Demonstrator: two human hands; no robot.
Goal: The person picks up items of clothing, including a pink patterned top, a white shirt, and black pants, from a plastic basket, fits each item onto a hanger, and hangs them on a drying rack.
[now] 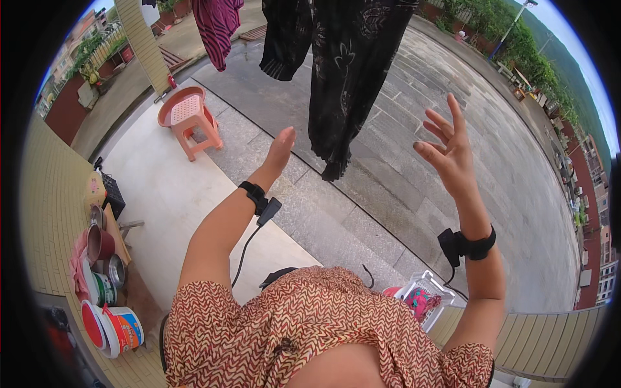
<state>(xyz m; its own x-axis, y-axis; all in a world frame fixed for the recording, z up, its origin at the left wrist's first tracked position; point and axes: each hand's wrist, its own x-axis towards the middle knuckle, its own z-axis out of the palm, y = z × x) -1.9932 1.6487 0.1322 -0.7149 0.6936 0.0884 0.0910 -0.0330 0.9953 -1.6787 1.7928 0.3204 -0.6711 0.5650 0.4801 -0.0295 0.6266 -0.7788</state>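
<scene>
Black clothes with a pale floral pattern hang in front of me: a longer piece (349, 71) with a gathered lower edge, and a shorter black piece (284, 42) to its left. Raised on the right, my right hand (446, 142) is open, its fingers spread and nothing in them. It is apart from the cloth. My left hand (280, 152) is held up left of the longer piece, with a gap between them. Its fingers are mostly hidden by the angle. Each wrist wears a black strap with a cable.
A purple striped garment (217, 29) hangs farther left. A pink plastic stool (189, 113) stands against a reddish basin (166, 107). Buckets (123, 330) and pots (100, 244) line the left wall. Low on the right, a white basket (435, 321) contains pink cloth (420, 302).
</scene>
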